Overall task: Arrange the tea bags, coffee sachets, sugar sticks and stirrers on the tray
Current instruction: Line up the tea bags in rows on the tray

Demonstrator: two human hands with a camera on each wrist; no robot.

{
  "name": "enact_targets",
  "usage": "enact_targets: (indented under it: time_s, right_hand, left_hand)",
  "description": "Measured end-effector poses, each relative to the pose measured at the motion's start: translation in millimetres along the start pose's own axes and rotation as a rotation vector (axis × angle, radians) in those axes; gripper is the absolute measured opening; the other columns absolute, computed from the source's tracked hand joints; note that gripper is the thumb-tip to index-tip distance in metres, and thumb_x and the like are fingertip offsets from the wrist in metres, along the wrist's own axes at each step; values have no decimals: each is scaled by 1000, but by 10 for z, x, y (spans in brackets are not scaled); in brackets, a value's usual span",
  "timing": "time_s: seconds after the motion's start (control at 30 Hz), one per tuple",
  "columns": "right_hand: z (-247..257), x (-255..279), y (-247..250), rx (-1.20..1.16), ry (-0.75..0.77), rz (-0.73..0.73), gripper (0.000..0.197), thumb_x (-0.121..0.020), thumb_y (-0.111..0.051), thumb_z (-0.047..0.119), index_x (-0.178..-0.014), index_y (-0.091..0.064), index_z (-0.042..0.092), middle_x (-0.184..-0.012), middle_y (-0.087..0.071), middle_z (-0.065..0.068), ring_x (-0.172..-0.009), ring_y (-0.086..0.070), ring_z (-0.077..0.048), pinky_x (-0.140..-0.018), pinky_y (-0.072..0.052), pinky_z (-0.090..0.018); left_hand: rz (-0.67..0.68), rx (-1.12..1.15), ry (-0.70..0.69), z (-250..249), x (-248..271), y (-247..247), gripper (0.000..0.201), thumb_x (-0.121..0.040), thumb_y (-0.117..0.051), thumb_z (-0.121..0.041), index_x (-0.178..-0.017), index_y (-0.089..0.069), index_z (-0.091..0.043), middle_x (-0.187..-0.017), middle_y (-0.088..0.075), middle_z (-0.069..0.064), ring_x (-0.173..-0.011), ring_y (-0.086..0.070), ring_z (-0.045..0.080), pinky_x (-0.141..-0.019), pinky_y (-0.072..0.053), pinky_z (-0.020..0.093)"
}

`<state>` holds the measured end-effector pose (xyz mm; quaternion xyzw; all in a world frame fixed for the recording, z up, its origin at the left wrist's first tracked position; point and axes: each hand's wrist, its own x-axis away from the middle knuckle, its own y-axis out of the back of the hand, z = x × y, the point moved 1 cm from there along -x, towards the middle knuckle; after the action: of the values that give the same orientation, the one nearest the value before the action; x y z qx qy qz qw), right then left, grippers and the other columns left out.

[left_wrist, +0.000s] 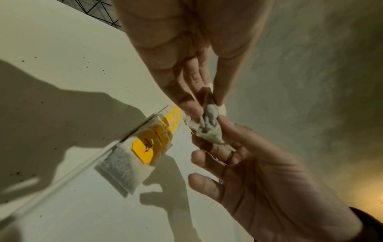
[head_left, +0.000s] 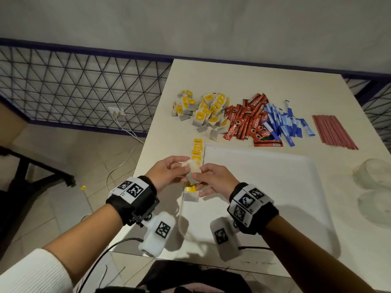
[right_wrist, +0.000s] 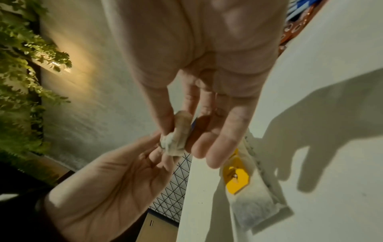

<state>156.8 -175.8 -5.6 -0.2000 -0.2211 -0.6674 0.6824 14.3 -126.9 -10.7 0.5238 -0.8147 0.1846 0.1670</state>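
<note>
Table [head_left: 243, 77] spreads white beyond and beneath both hands, its left edge dropping to the floor just left of the left fingers. Nearer, the tray [head_left: 275, 187] lies under and to the right of the right fingers, a broad bare floor with a low rim; a row of tea bags [head_left: 197, 152] is already laid along that rim just ahead of the fingertips, one more below them.

Well beyond the fingers sit the loose piles: tea bags [head_left: 203, 111], red coffee sachets [head_left: 247, 121], blue sugar sticks [head_left: 283, 121] and, farthest right, the pink stirrers [head_left: 334, 132].

Between the hands hangs one tea bag [left_wrist: 209, 126]. The left hand [head_left: 167, 172] pinches its upper end between thumb and fingertips, and the right hand [head_left: 213, 178] pinches the lower end, remaining fingers [right_wrist: 223, 135] loosely spread.

It looks featherlight, soft and easily crumpled, its paper likely to tear under a hard tug; its string and tag may snag. Holding it by a flat corner or the tag seems best.

Room is ample rightward over the tray, but tight leftward, where the tray rim and table edge are close and a dropped bag would fall to the floor.
</note>
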Motion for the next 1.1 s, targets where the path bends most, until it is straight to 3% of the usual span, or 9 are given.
enact_targets:
  time_s: [0.13,0.27,0.4,0.47,0.67,0.8,0.9,0.97,1.1]
  right_hand:
    - [-48,18,17,-30,48,-37,13,-87,-63,15,-92,-54,8,-81,-57,-11,-61,-56,-15,-59,-51,-27]
    - [-95,4,18,112,172,-164,23,-84,-67,19,-68,-50,20,-67,-53,-1,-52,-48,-12,-50,-40,-22]
    - [-72,-13,-1,473,438,-219,23,-80,-67,15,-69,-47,19,-72,-47,3,-57,-38,-4,-61,-35,-26]
    - [-52,-8,-8,601,495,-191,20,-79,-68,18,-74,-48,18,-83,-47,4,-62,-40,-8,-67,-36,-30]
    - [-73,10,21,545,522,-155,20,-76,-73,26,-79,-66,8,-93,-51,5,-91,-52,-15,-84,-40,-25]
    - [-53,14,104,365,494,-251,12,-82,-69,18,-91,-65,10,-92,-55,2,-78,-51,-15,-74,-41,-20]
    - [-47,8,134,305,397,-230,20,-82,-69,17,-100,-63,12,-91,-56,0,-74,-49,-16,-67,-41,-16]
    - [-53,12,133,309,368,-215,19,-82,-69,17,-100,-64,13,-92,-57,-1,-75,-49,-17,-69,-43,-18]
    - [-82,34,113,321,333,-189,18,-80,-70,21,-96,-65,16,-90,-59,1,-76,-50,-16,-78,-46,-29]
  left_hand:
    - [-26,-24,-45,44,16,-15,25,-83,-59,6,-95,-59,-15,-58,-55,-4,-50,-57,-1,-55,-51,12]
    - [-136,-142,-72,91,-6,-59,24,-81,-67,-2,-89,-52,-19,-80,-58,-2,-64,-58,7,-60,-51,16]
    - [-114,-67,75,82,-16,-120,2,-88,-61,-11,-87,-59,-11,-64,-64,-2,-53,-60,9,-55,-52,17]
    - [-87,48,138,65,-12,-147,13,-90,-58,-18,-86,-62,-6,-60,-65,1,-46,-60,10,-49,-50,18]
    - [-75,74,92,109,-36,-132,9,-90,-56,-9,-91,-65,-9,-76,-66,4,-52,-60,5,-53,-51,15]
    - [-83,-12,54,115,-21,-91,10,-90,-57,-10,-91,-66,-14,-76,-65,-1,-58,-61,1,-53,-48,11]
    - [-61,-94,-18,124,-11,-61,6,-86,-63,-9,-85,-67,-14,-77,-69,-4,-72,-63,6,-69,-51,12]
    - [-69,-220,-100,126,0,-40,5,-81,-67,-8,-79,-67,-12,-77,-70,-4,-74,-63,7,-77,-50,15]
    - [-79,-300,-141,148,28,-6,11,-78,-70,-7,-71,-62,-10,-74,-69,-1,-69,-61,5,-73,-47,15]
